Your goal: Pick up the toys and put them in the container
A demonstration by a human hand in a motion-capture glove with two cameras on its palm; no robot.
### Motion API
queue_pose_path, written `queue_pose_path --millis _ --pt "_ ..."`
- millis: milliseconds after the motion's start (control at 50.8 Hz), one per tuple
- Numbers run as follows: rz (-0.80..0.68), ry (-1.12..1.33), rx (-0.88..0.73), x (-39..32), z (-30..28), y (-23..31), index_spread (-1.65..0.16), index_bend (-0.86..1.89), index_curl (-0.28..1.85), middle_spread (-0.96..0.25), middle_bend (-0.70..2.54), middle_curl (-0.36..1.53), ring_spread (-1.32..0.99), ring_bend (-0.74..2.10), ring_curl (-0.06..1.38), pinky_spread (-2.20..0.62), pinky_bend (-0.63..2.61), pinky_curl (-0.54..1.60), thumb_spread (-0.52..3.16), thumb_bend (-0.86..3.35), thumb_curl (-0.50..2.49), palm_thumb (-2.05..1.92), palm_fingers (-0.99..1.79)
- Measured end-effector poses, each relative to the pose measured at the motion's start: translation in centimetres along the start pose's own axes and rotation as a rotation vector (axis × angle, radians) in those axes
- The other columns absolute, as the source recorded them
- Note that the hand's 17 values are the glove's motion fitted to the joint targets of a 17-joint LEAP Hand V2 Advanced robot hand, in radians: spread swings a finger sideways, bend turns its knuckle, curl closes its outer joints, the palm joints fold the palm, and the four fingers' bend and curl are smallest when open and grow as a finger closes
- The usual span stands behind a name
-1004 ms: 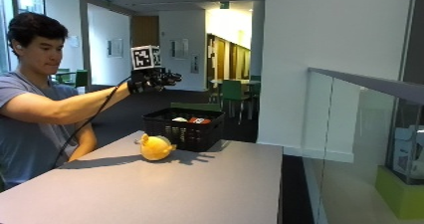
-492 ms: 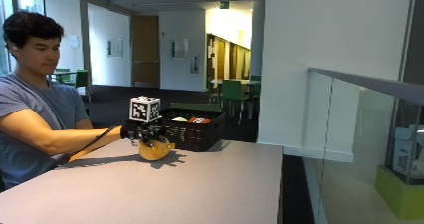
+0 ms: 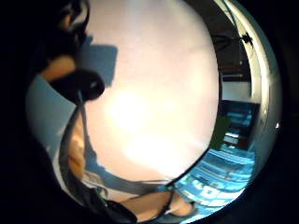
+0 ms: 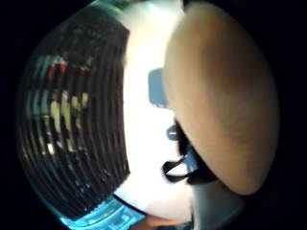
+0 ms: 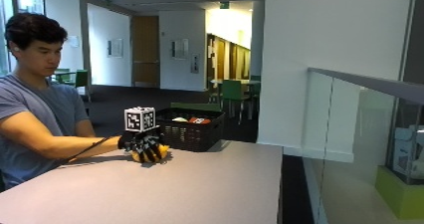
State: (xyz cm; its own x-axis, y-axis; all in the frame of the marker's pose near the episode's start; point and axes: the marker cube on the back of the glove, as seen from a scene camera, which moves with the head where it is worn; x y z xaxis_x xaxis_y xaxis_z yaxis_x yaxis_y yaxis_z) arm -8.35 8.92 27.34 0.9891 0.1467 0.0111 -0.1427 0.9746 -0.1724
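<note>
We see the gloved right hand (image 5: 144,145) down on the yellow toy (image 5: 151,155), fingers curled over its top, so it's grasping it. The toy sits on the table (image 5: 199,189), just beside the black slatted basket (image 5: 191,131) at the far edge. In the thumb-side palm view the yellow toy (image 4: 223,96) fills much of the frame, the basket wall (image 4: 72,120) close by. Basket already holds a few items, red and white among them (image 5: 192,120). We can't see the bare hand
</note>
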Motion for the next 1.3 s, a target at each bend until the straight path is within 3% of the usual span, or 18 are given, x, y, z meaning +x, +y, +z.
queue_pose_path --millis 20,98,256,374,571,689,1043,1161,1240,1299 --pt "0.001 0.003 0.011 0.0 -0.1 0.0 -0.33 0.10 0.08 0.04 0.25 0.23 -0.10 0.94 0.47 -0.17 1.31 0.34 1.25 0.10 0.27 0.18 0.44" --pt "-0.001 0.004 0.021 0.1 -0.3 -0.2 -0.34 0.13 0.08 -0.03 0.33 0.26 -0.22 1.06 0.49 -0.27 1.27 0.32 1.35 0.19 0.31 0.32 0.69" --pt "-0.028 -0.081 -0.032 2.1 -1.9 -1.9 -0.35 0.14 0.09 -0.18 0.44 0.32 -0.35 1.11 0.54 -0.37 1.23 0.34 1.35 0.27 0.40 0.51 0.83" --pt "0.012 -0.106 0.008 4.5 -6.1 -3.7 -0.36 0.14 0.09 -0.28 0.53 0.38 -0.39 1.15 0.55 -0.40 1.18 0.35 1.24 0.28 0.47 0.62 0.93" --pt "0.025 -0.110 0.166 4.5 -19.7 -6.5 -0.36 0.15 0.07 -0.37 0.55 0.42 -0.42 1.16 0.55 -0.42 1.15 0.37 1.12 0.26 0.56 0.67 0.95" --pt "0.008 -0.107 0.218 2.0 -24.8 -7.0 -0.37 0.15 0.07 -0.41 0.54 0.45 -0.43 1.15 0.54 -0.43 1.13 0.38 1.07 0.24 0.60 0.68 0.95" --pt "-0.132 -0.126 0.291 -10.8 -31.3 -5.6 -0.38 0.14 0.05 -0.46 0.48 0.52 -0.44 1.12 0.53 -0.44 1.11 0.39 0.98 0.19 0.71 0.69 0.94" --pt "-0.349 -0.157 0.310 -15.7 -31.8 -3.5 -0.38 0.14 0.04 -0.48 0.46 0.54 -0.44 1.12 0.53 -0.44 1.11 0.40 0.98 0.17 0.74 0.68 0.94" --pt "-0.264 -0.139 0.300 -18.5 -31.4 -3.2 -0.38 0.13 0.03 -0.48 0.44 0.55 -0.45 1.12 0.53 -0.44 1.11 0.40 0.98 0.16 0.75 0.68 0.93" --pt "-0.297 -0.174 0.277 -17.5 -30.8 -4.2 -0.38 0.13 0.02 -0.48 0.42 0.56 -0.45 1.12 0.53 -0.44 1.12 0.41 0.98 0.15 0.77 0.68 0.92"
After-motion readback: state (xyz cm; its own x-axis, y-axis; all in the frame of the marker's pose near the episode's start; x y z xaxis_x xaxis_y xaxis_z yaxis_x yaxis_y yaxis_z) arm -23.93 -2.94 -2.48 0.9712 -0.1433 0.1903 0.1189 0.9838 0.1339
